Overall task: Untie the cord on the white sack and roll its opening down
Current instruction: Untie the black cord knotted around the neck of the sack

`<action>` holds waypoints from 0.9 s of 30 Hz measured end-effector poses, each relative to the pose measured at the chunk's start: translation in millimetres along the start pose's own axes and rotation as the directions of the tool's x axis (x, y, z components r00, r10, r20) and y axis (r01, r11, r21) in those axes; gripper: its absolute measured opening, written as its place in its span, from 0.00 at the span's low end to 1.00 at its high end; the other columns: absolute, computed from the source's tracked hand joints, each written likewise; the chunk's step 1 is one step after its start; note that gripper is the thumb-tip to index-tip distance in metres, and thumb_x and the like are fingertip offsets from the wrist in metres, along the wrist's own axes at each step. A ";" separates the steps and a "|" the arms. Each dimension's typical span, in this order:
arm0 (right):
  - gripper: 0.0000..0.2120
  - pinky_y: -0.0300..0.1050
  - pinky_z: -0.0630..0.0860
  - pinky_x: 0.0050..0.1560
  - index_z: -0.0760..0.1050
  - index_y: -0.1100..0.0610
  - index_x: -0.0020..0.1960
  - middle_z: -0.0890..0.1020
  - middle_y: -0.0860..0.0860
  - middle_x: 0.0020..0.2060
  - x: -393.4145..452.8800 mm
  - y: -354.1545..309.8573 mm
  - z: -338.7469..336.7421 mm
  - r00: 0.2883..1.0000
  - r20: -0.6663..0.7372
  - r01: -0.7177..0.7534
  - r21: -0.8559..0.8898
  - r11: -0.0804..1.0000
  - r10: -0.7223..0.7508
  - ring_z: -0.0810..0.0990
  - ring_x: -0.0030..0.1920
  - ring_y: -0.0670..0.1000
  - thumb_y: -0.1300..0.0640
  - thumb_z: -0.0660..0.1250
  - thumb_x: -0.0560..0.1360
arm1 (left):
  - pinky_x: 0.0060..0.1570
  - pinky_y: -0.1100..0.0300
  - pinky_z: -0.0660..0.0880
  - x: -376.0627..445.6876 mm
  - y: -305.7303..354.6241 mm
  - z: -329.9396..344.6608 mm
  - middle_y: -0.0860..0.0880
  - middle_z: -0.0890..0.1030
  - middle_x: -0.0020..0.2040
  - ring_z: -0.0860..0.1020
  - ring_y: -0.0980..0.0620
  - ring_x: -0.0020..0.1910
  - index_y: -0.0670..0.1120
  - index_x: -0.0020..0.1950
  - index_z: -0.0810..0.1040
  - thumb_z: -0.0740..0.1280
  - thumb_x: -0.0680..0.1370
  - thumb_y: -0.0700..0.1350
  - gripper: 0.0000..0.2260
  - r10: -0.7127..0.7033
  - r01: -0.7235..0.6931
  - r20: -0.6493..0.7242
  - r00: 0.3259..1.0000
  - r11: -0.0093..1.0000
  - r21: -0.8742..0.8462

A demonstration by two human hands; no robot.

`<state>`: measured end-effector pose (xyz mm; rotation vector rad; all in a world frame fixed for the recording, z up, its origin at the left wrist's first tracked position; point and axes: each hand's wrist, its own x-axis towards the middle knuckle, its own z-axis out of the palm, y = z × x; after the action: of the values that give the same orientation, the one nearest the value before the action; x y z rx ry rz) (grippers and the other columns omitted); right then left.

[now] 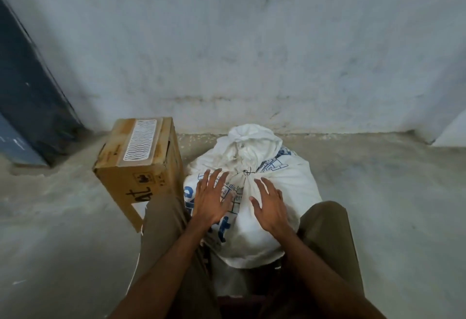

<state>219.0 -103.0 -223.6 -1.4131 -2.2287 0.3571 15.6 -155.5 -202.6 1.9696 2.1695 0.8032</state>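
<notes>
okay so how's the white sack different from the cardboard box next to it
The white sack is soft, rounded cloth with blue print; the cardboard box is stiff, brown and square-edged. The sack's neck is gathered and tied with a dark cord; the box is closed with a patterned tape strip. Both open hands, left hand and right hand, are over the sack; neither touches the box. Both stand on the concrete floor by the wall.

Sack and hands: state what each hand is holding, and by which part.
Nothing is held. The left hand and right hand lie open on the sack, fingers straight, either side of the cord, which is still tied.
</notes>
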 end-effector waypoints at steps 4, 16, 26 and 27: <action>0.27 0.59 0.61 0.75 0.64 0.51 0.78 0.67 0.51 0.77 7.7 1.6 -10.4 1.000 0.011 0.014 -0.043 0.999 -0.014 0.62 0.78 0.52 0.42 0.54 0.82 | 0.75 0.41 0.60 -0.7 4.4 -4.2 0.48 0.65 0.78 0.56 0.44 0.80 0.51 0.77 0.67 0.60 0.80 0.57 0.26 0.015 -0.015 0.026 1.000 1.000 0.020; 0.23 0.54 0.70 0.69 0.71 0.54 0.73 0.73 0.55 0.71 69.3 49.1 21.6 0.993 0.083 0.087 -0.066 0.994 -0.082 0.71 0.71 0.55 0.50 0.64 0.79 | 0.69 0.46 0.70 73.7 -10.1 54.0 0.47 0.71 0.74 0.67 0.44 0.73 0.49 0.75 0.69 0.62 0.79 0.54 0.25 0.086 -0.088 0.165 0.983 0.996 0.008; 0.17 0.52 0.79 0.57 0.75 0.50 0.65 0.80 0.49 0.60 139.7 81.8 59.3 0.976 0.215 -0.036 0.119 0.992 0.010 0.79 0.60 0.54 0.56 0.65 0.77 | 0.51 0.52 0.79 157.2 -32.2 112.9 0.51 0.81 0.55 0.80 0.48 0.54 0.52 0.59 0.78 0.67 0.74 0.47 0.13 0.029 0.033 0.310 0.950 0.980 -0.194; 0.16 0.53 0.79 0.55 0.76 0.49 0.64 0.81 0.49 0.59 143.4 83.1 61.9 0.977 0.211 -0.051 0.120 0.991 0.024 0.80 0.58 0.54 0.57 0.66 0.77 | 0.49 0.51 0.79 160.8 -34.9 115.9 0.52 0.81 0.54 0.81 0.49 0.52 0.53 0.57 0.78 0.67 0.73 0.48 0.13 0.018 0.045 0.316 0.949 0.980 -0.192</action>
<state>200.2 64.2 -278.3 -1.4090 -2.3008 0.6752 7.4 32.4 -274.1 1.8372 1.8441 0.6208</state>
